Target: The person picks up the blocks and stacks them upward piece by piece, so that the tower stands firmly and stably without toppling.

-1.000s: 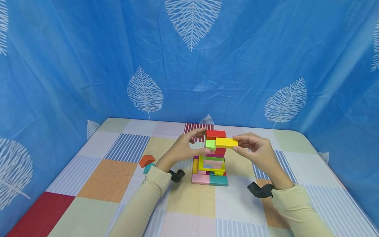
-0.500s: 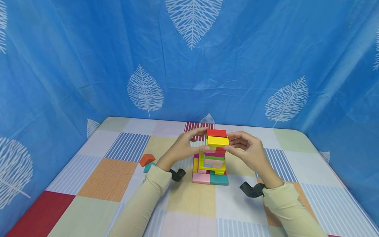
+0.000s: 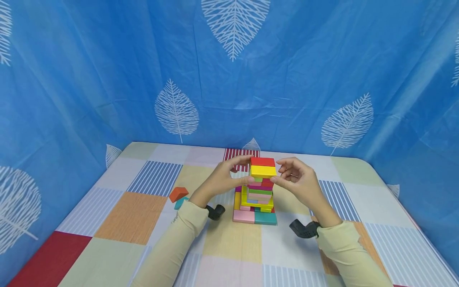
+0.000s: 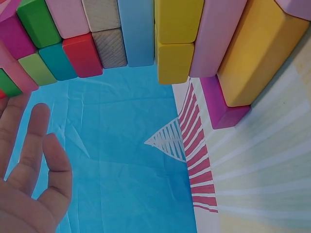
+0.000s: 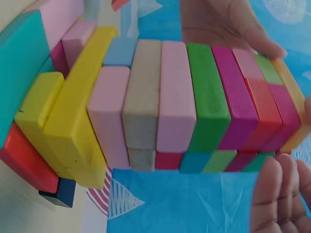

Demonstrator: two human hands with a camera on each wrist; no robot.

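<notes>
A tall tower of colored wooden blocks [image 3: 259, 197] stands upright on the cloth in the head view. On its top layer a yellow block [image 3: 263, 172] lies in front of a red block [image 3: 263, 161]. My left hand [image 3: 227, 174] spans the tower's upper left side, its thumb tip at the yellow block's left end, its index finger by the red block. To the right, my right hand [image 3: 300, 178] has its thumb tip near the yellow block's right end, its other fingers apart from it. In the right wrist view, loose right fingers [image 5: 280, 204] show beside the tower top.
An orange block [image 3: 177, 194] and a teal block [image 3: 181, 203] lie left of the tower, behind the left forearm. A patchwork cloth [image 3: 233, 243] covers the table. A blue curtain [image 3: 265, 79] with white leaf prints hangs behind it.
The right hand has moved left, bringing the yellow block from the tower's right onto its top, in front of the red block. Its fingers have loosened from the block. The left hand has stayed.
</notes>
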